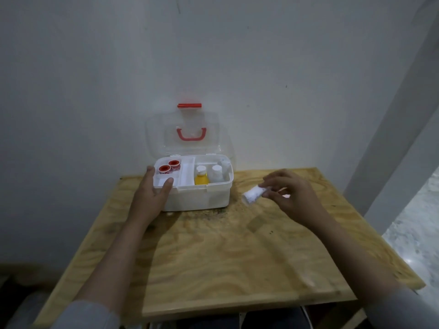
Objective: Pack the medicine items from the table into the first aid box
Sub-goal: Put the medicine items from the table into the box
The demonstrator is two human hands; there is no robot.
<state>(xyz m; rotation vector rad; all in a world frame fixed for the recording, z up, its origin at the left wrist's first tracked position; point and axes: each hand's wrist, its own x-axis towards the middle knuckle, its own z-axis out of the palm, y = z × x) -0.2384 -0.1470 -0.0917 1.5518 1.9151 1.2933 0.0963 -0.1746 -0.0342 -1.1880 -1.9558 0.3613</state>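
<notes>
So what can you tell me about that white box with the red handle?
The first aid box is white plastic, sitting on the wooden table against the wall. Its clear lid, with red handle and latch, stands open. Inside are two red-and-white rolls, a yellow bottle and white bottles. The left hand rests on its front left corner.

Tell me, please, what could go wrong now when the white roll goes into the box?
The right hand holds the white roll only by one end, so it may slip onto the table. The first aid box looks crowded on the right: the roll could knock the yellow bottle or white bottle.
</notes>
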